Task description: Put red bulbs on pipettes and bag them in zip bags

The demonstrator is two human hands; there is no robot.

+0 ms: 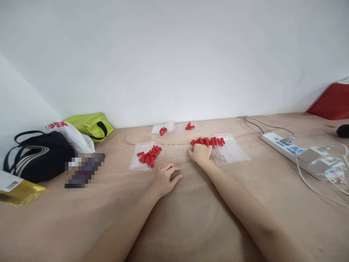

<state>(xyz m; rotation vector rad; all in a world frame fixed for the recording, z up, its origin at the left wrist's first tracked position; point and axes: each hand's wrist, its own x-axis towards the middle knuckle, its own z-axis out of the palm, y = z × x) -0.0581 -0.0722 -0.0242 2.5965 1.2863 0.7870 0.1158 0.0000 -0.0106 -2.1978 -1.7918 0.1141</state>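
My left hand (165,179) rests on the table with its fingers apart and nothing in it, below a row of thin white sticks (177,153). My right hand (201,153) is closed at the right end of that row; whatever its fingertips hold is hidden. Just beyond and beside it, several red-tipped sticks (218,149) lie side by side, partly over a clear plastic bag (237,149). Loose red caps (149,155) are heaped on another clear bag (134,162) left of the row.
Two small bags with red pieces (163,130) (189,126) lie near the wall. At left are a black bag (40,156), a white bag, a green bag (89,125) and a yellow package (21,189). A power strip (283,147) with cables lies right, a red bag (331,102) behind.
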